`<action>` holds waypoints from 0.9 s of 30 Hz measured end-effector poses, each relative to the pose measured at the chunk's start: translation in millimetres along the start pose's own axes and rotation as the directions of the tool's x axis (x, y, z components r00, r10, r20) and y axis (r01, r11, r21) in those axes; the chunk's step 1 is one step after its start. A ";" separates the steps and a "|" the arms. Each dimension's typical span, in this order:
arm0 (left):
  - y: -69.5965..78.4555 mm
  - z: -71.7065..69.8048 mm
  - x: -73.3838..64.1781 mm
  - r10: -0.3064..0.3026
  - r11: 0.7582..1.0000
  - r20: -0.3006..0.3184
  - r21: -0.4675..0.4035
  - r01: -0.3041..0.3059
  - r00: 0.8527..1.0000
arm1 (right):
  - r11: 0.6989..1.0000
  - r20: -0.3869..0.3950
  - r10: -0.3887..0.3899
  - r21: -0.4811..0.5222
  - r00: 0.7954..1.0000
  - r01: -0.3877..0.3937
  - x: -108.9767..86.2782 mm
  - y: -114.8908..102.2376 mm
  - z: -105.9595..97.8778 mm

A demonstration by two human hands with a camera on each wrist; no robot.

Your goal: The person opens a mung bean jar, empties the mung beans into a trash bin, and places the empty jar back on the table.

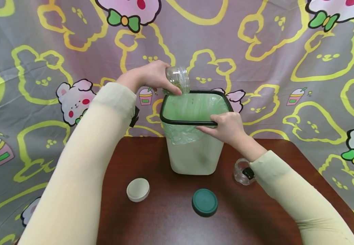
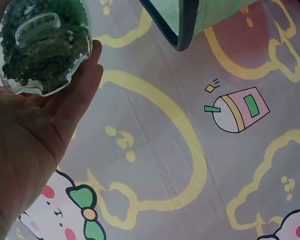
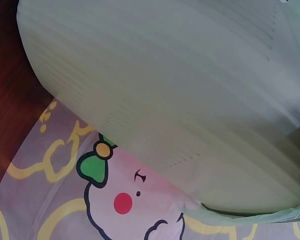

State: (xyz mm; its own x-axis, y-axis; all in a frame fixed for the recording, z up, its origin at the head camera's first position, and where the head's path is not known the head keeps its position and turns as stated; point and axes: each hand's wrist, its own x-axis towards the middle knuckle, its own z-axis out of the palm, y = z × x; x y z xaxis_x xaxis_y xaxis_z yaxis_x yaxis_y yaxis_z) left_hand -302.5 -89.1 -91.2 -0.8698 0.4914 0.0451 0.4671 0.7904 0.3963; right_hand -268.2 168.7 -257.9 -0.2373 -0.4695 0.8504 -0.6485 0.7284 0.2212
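Note:
A clear glass jar [image 1: 177,77] with small green bits inside is gripped by my left hand [image 1: 152,75]. It is tipped on its side, mouth toward the right, at the back left of the bin's rim. In the left wrist view, dark green grains fill much of the jar [image 2: 46,47] behind its base. My right hand [image 1: 229,127] pinches the front right of the dark rim of a pale trash bin [image 1: 195,158]. A green plastic liner [image 1: 195,105] lines the bin and folds over its rim. In the right wrist view the bin's wall [image 3: 155,100] fills most of the picture.
On the brown table [image 1: 167,221] lie a cream lid [image 1: 138,189] at front left and a dark green lid [image 1: 205,201] in front of the bin. A second clear glass jar [image 1: 241,171] stands beneath the right wrist. Behind hangs a patterned cloth [image 1: 266,68].

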 end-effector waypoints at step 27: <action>4.0 -4.5 -0.7 0.006 0.999 -0.028 0.038 -0.005 1.000 | 1.000 -0.006 0.001 0.010 1.000 0.000 1.0 -0.8 1.5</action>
State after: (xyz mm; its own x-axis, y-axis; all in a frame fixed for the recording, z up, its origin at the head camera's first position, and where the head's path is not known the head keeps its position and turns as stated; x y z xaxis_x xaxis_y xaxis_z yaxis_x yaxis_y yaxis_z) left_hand -300.7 -87.9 -85.5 -0.8711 0.4856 0.0733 0.4770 0.8012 0.3612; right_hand -269.0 166.9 -258.0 -0.2335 -0.4663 0.8533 -0.6558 0.7234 0.2159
